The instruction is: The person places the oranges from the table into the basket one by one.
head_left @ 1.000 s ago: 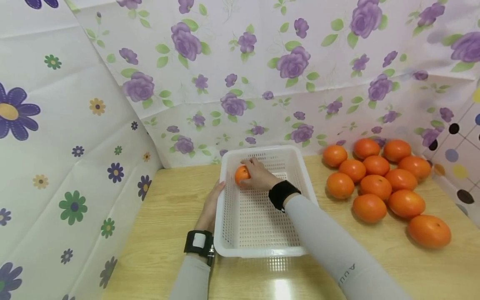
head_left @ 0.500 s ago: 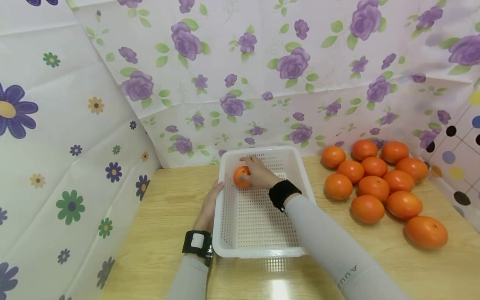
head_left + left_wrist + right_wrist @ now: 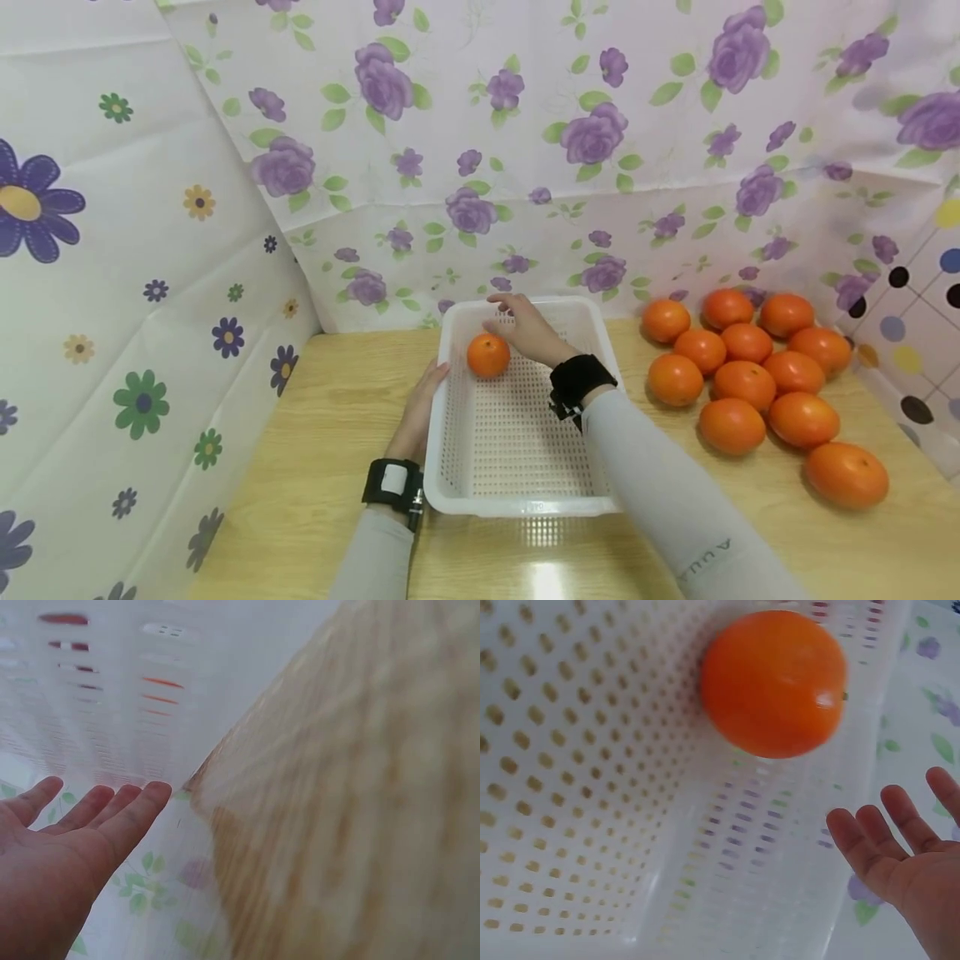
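A round orange-coloured fruit [image 3: 488, 356] rests in the far left corner of a white perforated plastic basket [image 3: 525, 506]. Just above and to the right of it hovers my right hand [image 3: 531, 330], holding nothing; in the right wrist view its fingers are spread, apart from the fruit [image 3: 774, 684]. My left hand [image 3: 417, 414] lies along the outside of the basket's left wall. In the left wrist view the left hand [image 3: 90, 836] has its fingers extended against the slotted wall [image 3: 97, 712], with nothing gripped.
Several more orange-coloured fruits [image 3: 744, 386] lie clustered on the wooden table [image 3: 322, 450] to the right of the basket. A flowered sheet [image 3: 468, 212] hangs behind the table, and another patterned sheet [image 3: 150, 350] stands along the left side.
My right hand has let go of the fruit and lifted slightly away to the upper right. The fruit stays in the basket's far left corner. My left hand remains at the wall.
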The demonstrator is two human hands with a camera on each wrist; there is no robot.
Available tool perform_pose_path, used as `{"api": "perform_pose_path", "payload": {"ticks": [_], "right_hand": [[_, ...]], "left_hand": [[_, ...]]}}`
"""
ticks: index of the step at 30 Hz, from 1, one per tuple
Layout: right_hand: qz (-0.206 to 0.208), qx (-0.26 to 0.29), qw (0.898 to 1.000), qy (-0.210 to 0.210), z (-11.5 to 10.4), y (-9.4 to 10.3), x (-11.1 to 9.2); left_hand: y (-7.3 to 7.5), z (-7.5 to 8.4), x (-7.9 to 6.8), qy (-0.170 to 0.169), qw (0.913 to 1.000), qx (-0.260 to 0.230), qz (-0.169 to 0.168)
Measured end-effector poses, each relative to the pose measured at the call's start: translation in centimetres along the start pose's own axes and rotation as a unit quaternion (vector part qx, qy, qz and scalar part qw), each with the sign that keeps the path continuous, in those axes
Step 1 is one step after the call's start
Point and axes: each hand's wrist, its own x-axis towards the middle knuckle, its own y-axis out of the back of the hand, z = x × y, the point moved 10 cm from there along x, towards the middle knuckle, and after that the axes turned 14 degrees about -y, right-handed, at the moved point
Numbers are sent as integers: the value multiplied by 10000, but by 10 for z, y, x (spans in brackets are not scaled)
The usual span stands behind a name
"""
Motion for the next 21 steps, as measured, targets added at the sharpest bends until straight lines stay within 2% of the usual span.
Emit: {"api": "perform_pose_path", "payload": {"ticks": [5, 13, 21], "right_hand": [[4, 378, 9992, 143, -12, 19, -11], [33, 491, 9980, 402, -27, 43, -25], [485, 540, 9955, 606, -37, 76, -45]], "left_hand": [[1, -1, 0, 2, 10000, 40, -24], [2, -2, 0, 54, 10000, 33, 8], [2, -1, -1, 22, 10000, 69, -36]]}}
